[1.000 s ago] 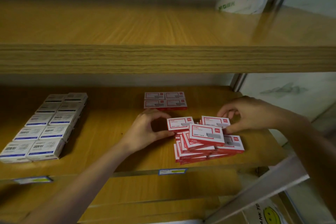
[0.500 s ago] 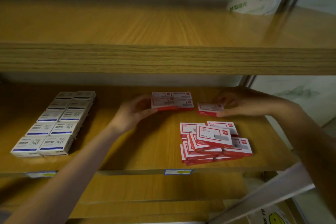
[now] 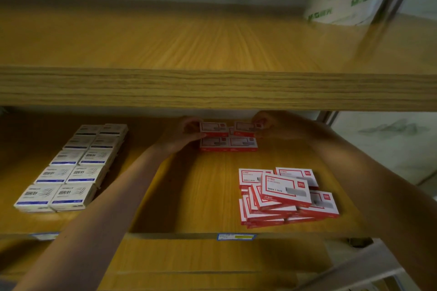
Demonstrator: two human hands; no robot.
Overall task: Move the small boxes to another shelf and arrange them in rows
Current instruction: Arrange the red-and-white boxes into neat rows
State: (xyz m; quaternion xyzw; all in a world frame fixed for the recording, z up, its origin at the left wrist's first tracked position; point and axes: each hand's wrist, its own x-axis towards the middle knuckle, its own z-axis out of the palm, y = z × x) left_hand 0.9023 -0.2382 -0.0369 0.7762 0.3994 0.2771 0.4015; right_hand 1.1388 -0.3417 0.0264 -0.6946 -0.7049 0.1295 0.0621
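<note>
Two red boxes are pinched at the back of the shelf [image 3: 201, 196]: the left box [image 3: 214, 128] between thumb and fingers of my left hand [image 3: 186, 133], the right box [image 3: 247, 126] held the same way in my right hand [image 3: 272, 125]. Both lie with their long sides running left to right, parallel to the flat pair [image 3: 228, 144] just in front of them, with a small gap between the two. I judge each needs lowering straight down and nudging inward to line up. Whether they already rest on anything I cannot tell; the upper shelf [image 3: 212, 87] shades that spot. The loose pile [image 3: 283, 196] waits nearer me, closer to my right hand.
</note>
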